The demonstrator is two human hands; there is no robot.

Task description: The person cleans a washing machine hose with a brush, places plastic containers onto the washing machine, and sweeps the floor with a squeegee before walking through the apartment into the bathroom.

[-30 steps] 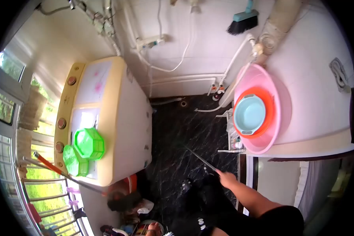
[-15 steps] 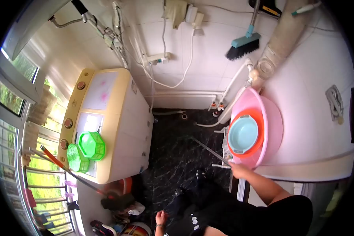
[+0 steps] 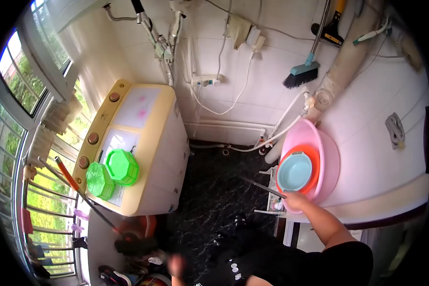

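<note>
My right hand (image 3: 295, 201) is closed round one end of a thin grey pole (image 3: 264, 186). The pole slants away over the dark floor, and its far end blurs into the black so I cannot make out its kind. Just beyond that hand, nested basins stand at the right: a light blue basin (image 3: 294, 172) inside an orange basin (image 3: 315, 159) inside a large pink basin (image 3: 331, 167). Low in the picture, my left hand (image 3: 177, 265) is smeared by motion, near the clutter at lower left; its fingers cannot be read.
At left stands a cream washing machine (image 3: 159, 157) with two green plastic baskets (image 3: 122, 167) on top. A broom with a black brush head (image 3: 300, 76) hangs on the far wall. An orange-and-grey pole (image 3: 67, 174) leans by the window. Black marbled floor (image 3: 214, 186) lies between.
The view has shifted, so most things sit slightly lower and the washing machine farther right. My left hand has moved left. My right hand still grips the pole.
</note>
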